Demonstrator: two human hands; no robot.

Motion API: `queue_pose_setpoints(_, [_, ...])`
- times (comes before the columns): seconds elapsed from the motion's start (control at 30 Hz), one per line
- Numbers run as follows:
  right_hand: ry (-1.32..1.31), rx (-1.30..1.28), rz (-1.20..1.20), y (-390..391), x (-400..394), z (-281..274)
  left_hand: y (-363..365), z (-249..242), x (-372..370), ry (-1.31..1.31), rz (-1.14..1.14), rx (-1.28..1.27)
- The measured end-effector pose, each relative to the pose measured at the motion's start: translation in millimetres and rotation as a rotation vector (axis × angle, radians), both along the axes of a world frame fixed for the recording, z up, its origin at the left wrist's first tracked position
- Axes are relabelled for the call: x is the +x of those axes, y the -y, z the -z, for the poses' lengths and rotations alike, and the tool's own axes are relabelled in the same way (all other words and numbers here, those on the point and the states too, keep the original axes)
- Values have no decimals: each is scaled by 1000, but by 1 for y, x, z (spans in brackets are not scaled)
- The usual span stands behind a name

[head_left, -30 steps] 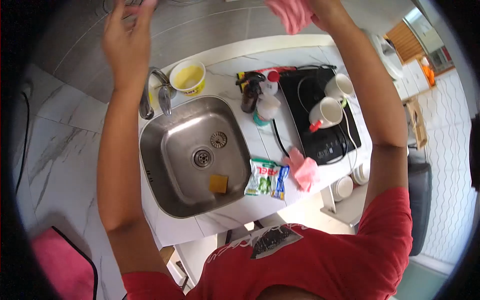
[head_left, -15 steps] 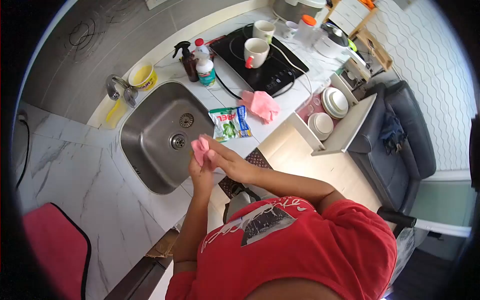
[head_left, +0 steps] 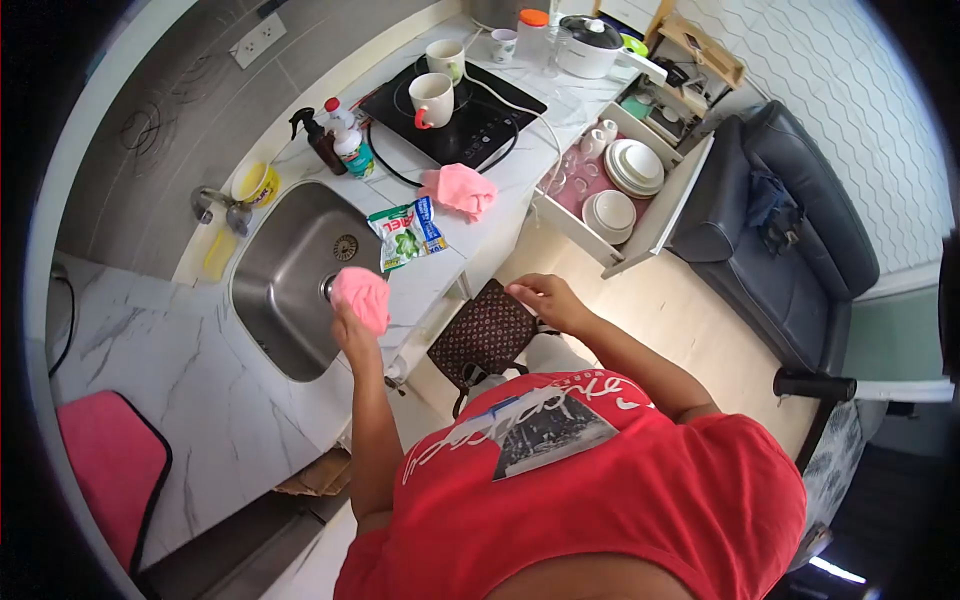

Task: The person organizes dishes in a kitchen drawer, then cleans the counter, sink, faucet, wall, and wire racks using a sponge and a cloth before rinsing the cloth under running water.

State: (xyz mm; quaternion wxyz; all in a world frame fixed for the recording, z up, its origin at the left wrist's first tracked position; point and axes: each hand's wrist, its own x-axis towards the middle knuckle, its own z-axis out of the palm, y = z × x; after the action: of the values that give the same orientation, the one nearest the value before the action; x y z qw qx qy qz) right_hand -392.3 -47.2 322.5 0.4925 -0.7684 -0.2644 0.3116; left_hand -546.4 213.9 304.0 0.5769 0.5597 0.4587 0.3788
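My left hand is closed around a crumpled pink cloth, held over the near edge of the steel sink. Nothing shows in my right hand, which hovers to the right above the floor, fingers loosely bent and apart. A second pink cloth lies bunched on the counter by the induction cooktop. Beside the sink rests a green, white and blue detergent packet.
An open drawer with stacked plates and bowls juts out at the right. Two mugs, one a white mug, stand on the cooktop. A brown spray bottle, faucet and yellow tub line the wall. A black armchair stands beyond.
My hands have come apart. The left keeps the pink cloth, now more spread out, while the right has let go and moved right. The whole view has shifted.
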Motion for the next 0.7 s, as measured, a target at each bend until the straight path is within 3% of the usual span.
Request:
queue_pose_setpoints(0.13, [66, 23, 73, 37, 32, 8, 9, -38, 51, -204, 339, 229])
queue_pose_setpoints(0.17, [63, 30, 55, 47, 42, 10, 8, -37, 69, -209, 321, 232])
queue_pose_setpoints(0.23, [91, -1, 89, 72, 64, 14, 6, -23, 109, -233, 246, 626])
queue_pose_setpoints(0.27, [70, 12, 93, 87, 77, 23, 6, -11, 125, -237, 230, 627])
queue_pose_setpoints(0.33, [90, -49, 109, 118, 107, 35, 8, 7, 151, -573, 204, 821])
queue_pose_setpoints(0.43, [161, -104, 245, 175, 167, 81, 26, 7, 179, -694, 320, 714])
queue_pose_setpoints(0.47, [166, -171, 304, 185, 181, 56, 32, 11, 185, -755, 362, 702])
queue_pose_setpoints(0.53, [411, -195, 327, 221, 220, 81, 53, 9, 198, -797, 370, 782])
queue_pose_setpoints(0.6, [312, -218, 370, 238, 249, 74, 93, -25, 218, -827, 599, 775])
queue_pose_setpoints(0.7, [287, -241, 320, 245, 287, 82, 143, -60, 263, -789, 907, 1045])
